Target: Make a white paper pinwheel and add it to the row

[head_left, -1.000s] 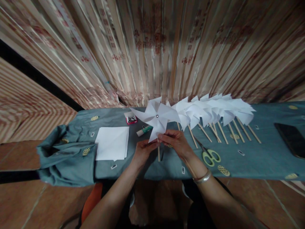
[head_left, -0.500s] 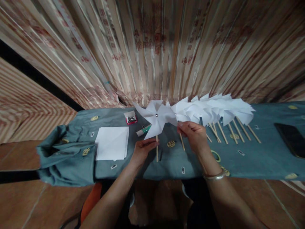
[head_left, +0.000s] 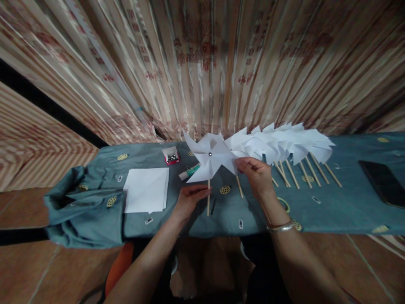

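A white paper pinwheel (head_left: 204, 165) stands upright over the table, a round silver pin at its centre. My left hand (head_left: 189, 202) is closed around its wooden stick (head_left: 208, 207), below the blades. With thumb and fingertips pressed together, my right hand (head_left: 257, 174) is at the tip of the pinwheel's right blade. Its fingertips are partly hidden, but they appear to pinch the paper. Just behind lies another pinwheel, its stick (head_left: 239, 187) pointing toward me. Several finished-looking pinwheels (head_left: 284, 141) overlap in a row to the right, sticks toward me.
White paper squares (head_left: 146, 190) are stacked at the left. A small red-and-white box of metal pins (head_left: 171, 158) and a green-and-white tube (head_left: 191, 171) lie behind. A yellow-green ring (head_left: 286, 204) is near my right wrist; a black phone (head_left: 382, 183) lies far right.
The held pinwheel's blades have turned slightly. My right fingers have stayed near its right blade, and my left hand keeps its hold on the stick. The whole view has shifted a little.
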A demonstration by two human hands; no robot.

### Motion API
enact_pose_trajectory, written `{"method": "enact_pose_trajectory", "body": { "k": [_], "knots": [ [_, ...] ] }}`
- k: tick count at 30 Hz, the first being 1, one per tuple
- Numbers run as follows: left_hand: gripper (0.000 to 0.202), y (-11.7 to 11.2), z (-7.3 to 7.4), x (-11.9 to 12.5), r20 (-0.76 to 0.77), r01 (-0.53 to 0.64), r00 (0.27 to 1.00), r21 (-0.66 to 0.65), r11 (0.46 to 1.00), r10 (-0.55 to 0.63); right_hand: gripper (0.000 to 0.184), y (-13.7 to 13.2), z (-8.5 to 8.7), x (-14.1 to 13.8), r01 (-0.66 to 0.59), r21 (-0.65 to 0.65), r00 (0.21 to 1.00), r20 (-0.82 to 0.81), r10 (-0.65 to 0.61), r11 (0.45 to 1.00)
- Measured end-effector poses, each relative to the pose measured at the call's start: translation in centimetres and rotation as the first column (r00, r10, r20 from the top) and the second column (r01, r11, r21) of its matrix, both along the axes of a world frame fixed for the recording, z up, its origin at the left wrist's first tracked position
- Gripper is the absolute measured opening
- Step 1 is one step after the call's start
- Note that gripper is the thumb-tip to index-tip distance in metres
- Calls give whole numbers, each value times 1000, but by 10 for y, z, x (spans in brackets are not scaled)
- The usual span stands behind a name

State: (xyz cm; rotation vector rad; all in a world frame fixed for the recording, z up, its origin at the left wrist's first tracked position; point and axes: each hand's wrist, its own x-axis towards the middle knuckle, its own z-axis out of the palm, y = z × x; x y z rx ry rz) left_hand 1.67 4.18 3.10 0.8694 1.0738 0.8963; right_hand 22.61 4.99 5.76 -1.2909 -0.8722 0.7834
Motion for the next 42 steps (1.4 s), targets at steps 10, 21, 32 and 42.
{"method": "enact_pose_trajectory", "body": {
  "k": [10,21,32,42],
  "knots": [
    [37,1,1,0,-5,-44,999,2,999,44,30,-5,7,-16,-72,-102,983,-177,53,992],
    [33,1,2,0,-8,-84,996,16,996,84,30,-8,8,-24,-168,-147,966,-224,133,975],
    [36,2,1,1,7,-109,994,17,994,109,27,-13,8,-33,-258,-143,945,-243,219,956],
    [33,2,3,2,25,-92,995,25,995,92,33,-15,7,-41,-297,-153,938,-232,257,943]
  ]
}}
